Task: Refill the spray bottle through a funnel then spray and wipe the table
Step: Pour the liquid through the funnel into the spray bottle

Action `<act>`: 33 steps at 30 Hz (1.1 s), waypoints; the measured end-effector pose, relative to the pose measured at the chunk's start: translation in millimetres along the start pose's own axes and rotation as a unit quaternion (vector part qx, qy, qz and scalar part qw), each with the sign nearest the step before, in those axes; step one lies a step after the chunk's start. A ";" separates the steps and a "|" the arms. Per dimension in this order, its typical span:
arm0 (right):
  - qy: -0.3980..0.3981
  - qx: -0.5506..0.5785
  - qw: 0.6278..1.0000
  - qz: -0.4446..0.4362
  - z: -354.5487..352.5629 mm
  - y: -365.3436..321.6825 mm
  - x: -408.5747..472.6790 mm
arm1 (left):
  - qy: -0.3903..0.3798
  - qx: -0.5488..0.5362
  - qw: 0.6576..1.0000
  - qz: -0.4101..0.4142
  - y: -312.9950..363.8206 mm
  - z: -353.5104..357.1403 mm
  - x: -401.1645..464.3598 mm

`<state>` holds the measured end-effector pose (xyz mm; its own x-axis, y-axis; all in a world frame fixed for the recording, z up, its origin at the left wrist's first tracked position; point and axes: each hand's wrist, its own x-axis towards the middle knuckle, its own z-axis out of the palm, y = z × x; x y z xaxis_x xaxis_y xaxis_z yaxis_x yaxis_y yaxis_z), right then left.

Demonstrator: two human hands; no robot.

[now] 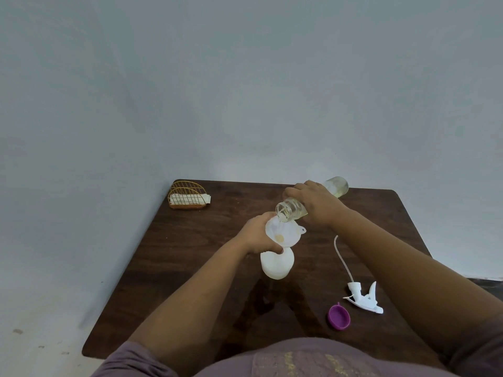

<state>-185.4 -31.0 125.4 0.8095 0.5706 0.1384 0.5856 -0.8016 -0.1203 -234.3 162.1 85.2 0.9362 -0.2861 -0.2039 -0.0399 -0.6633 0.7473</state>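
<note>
A white spray bottle (277, 265) stands open in the middle of the dark wooden table (190, 257), with a white funnel (283, 232) seated in its neck. My left hand (258, 235) grips the funnel and the bottle's neck. My right hand (315, 205) holds a clear bottle (291, 210) of pale yellow liquid, tipped so its open mouth is over the funnel's rim. A little liquid pools at the funnel's hole. The white spray head (363, 297) with its long dip tube lies on the table to the right.
A purple cap (339, 317) lies open side up near the spray head. A gold wire holder (187, 195) with white napkins stands at the table's far left corner. A grey wall rises behind the table, and pale floor shows on the left.
</note>
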 end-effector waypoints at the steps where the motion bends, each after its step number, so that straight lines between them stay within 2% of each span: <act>1: -0.001 0.002 1.000 0.001 0.0 0.0 0.0 | 0.000 -0.002 1.000 0.000 0.0 -0.1 0.0; 33: -0.002 -0.005 1.000 -0.003 0.7 0.5 1.6 | 0.003 -0.013 1.000 -0.006 -0.1 0.9 -0.8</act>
<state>-183.7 -30.4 124.9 0.8056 0.5766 0.1362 0.5906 -0.7995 -0.1095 -235.4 161.8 84.7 0.9387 -0.2741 -0.2092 -0.0196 -0.6482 0.7612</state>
